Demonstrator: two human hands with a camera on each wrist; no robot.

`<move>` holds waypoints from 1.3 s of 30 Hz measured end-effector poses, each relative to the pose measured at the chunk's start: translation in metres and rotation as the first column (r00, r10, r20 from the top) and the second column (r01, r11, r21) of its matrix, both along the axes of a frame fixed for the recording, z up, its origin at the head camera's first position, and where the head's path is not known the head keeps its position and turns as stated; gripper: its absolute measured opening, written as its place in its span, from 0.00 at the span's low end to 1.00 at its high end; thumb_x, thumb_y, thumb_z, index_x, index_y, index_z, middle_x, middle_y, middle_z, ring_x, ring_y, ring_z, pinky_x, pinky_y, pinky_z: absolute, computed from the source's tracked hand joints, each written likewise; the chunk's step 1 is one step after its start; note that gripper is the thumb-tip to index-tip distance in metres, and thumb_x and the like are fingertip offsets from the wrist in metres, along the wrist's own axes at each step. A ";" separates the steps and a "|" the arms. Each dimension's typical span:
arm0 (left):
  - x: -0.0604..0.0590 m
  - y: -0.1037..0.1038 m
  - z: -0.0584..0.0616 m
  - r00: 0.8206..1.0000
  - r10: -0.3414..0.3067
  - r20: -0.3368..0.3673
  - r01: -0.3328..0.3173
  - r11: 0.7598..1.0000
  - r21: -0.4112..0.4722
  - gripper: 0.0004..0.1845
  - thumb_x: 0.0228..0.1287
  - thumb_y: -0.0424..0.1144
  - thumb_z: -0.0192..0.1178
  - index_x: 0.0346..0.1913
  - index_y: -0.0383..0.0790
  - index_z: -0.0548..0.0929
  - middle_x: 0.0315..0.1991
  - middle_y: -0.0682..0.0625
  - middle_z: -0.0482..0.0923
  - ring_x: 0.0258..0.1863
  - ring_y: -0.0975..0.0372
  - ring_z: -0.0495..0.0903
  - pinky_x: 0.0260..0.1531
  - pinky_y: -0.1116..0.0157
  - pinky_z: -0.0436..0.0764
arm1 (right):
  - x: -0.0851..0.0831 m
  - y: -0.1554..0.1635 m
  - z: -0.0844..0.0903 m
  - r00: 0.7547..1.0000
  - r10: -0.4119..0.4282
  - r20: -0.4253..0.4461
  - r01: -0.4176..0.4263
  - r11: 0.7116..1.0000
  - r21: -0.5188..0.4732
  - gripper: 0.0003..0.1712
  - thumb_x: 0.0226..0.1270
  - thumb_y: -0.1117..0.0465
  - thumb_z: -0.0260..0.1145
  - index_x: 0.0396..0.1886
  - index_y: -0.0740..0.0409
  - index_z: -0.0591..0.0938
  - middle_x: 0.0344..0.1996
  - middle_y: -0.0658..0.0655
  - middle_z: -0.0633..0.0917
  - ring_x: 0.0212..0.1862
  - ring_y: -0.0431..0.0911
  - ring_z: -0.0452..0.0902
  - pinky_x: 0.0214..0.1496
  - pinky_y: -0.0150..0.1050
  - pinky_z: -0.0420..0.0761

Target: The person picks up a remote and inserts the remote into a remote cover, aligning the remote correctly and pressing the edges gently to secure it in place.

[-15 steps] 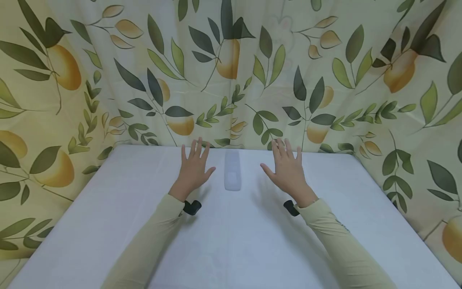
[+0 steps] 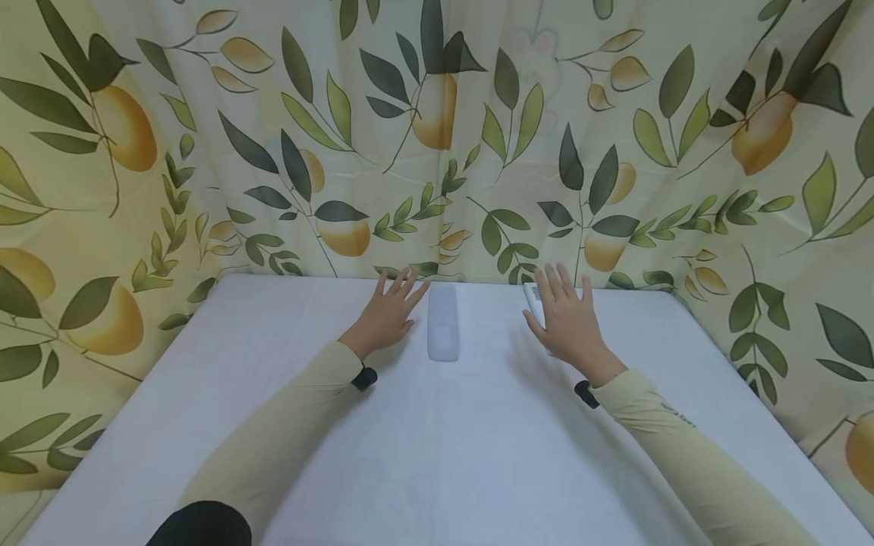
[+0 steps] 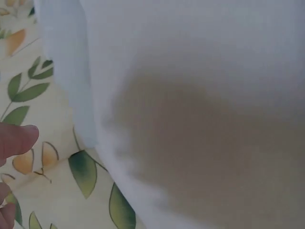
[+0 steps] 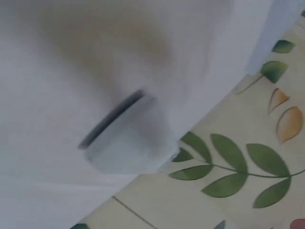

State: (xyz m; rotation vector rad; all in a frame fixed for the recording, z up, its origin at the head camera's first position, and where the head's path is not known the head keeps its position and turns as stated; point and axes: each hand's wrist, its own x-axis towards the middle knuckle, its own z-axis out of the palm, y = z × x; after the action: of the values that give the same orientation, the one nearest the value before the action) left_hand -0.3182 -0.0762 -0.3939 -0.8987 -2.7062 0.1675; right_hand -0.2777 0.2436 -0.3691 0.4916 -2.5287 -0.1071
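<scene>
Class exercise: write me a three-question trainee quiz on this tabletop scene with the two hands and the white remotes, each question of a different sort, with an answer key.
1. True or false: the left hand grips the middle remote.
2. Multiple choice: the second remote lies (A) under the right hand, only its far end showing; (B) at the near table edge; (C) on the curtain.
3. Fill in: the table is covered by a ___ cloth.

Key: 1 false, it lies flat beside the remote, fingers straight; 2 A; 3 white.
</scene>
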 end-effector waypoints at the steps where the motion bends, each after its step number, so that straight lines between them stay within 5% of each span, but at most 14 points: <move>1: -0.002 0.001 -0.001 1.000 -0.014 -0.009 0.014 1.000 -0.020 0.40 0.62 0.45 0.60 0.73 0.44 0.53 0.74 0.39 0.49 0.74 0.47 0.49 0.69 0.42 0.48 | -0.001 0.003 -0.002 1.000 -0.002 0.002 0.002 1.000 0.009 0.42 0.60 0.47 0.60 0.68 0.67 0.61 0.67 0.69 0.65 0.70 0.62 0.55 0.67 0.68 0.52; 9: -0.026 0.011 -0.008 0.980 -0.196 -0.034 0.189 0.971 -0.145 0.36 0.63 0.34 0.57 0.72 0.48 0.57 0.74 0.42 0.52 0.73 0.50 0.53 0.71 0.49 0.51 | -0.016 0.023 -0.019 0.999 0.014 0.033 -0.018 0.995 0.096 0.39 0.60 0.50 0.62 0.65 0.68 0.65 0.64 0.70 0.68 0.68 0.62 0.61 0.65 0.68 0.55; 17: -0.042 0.024 -0.016 0.949 -0.316 -0.010 0.295 0.897 -0.329 0.37 0.60 0.28 0.57 0.71 0.52 0.60 0.73 0.43 0.54 0.73 0.52 0.54 0.71 0.52 0.53 | -0.031 0.034 -0.038 0.987 0.137 0.088 -0.156 0.954 0.257 0.34 0.59 0.52 0.64 0.61 0.67 0.71 0.61 0.68 0.73 0.63 0.60 0.69 0.62 0.67 0.62; 23: -0.044 0.040 -0.018 0.925 -0.377 -0.044 0.323 0.843 -0.430 0.31 0.65 0.30 0.53 0.69 0.55 0.62 0.72 0.45 0.57 0.72 0.54 0.57 0.71 0.54 0.54 | -0.036 0.040 -0.045 0.974 0.147 0.172 -0.193 0.936 0.296 0.31 0.61 0.53 0.63 0.59 0.66 0.72 0.59 0.68 0.75 0.62 0.59 0.69 0.61 0.67 0.63; 32: -0.037 0.053 -0.013 0.942 -0.337 0.005 0.306 0.849 -0.430 0.26 0.61 0.34 0.61 0.62 0.53 0.72 0.70 0.47 0.62 0.71 0.54 0.60 0.72 0.55 0.53 | -0.031 0.046 -0.041 0.931 0.060 0.360 -0.187 0.926 0.329 0.27 0.66 0.52 0.57 0.59 0.65 0.73 0.58 0.67 0.76 0.60 0.61 0.72 0.62 0.67 0.61; 39: -0.040 0.054 -0.014 0.949 -0.306 0.070 0.309 0.873 -0.377 0.25 0.58 0.38 0.63 0.59 0.51 0.73 0.67 0.48 0.68 0.69 0.54 0.63 0.71 0.54 0.54 | -0.031 0.056 -0.040 0.899 0.079 0.432 -0.222 0.930 0.292 0.27 0.63 0.57 0.58 0.61 0.64 0.72 0.61 0.65 0.75 0.59 0.60 0.73 0.62 0.69 0.59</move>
State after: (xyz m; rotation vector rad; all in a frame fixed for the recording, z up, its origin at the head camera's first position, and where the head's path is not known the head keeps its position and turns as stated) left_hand -0.3580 -0.0217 -0.4076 -1.4294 -2.5315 0.6443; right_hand -0.3091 0.2994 -0.4090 0.9342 -2.8852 -0.4209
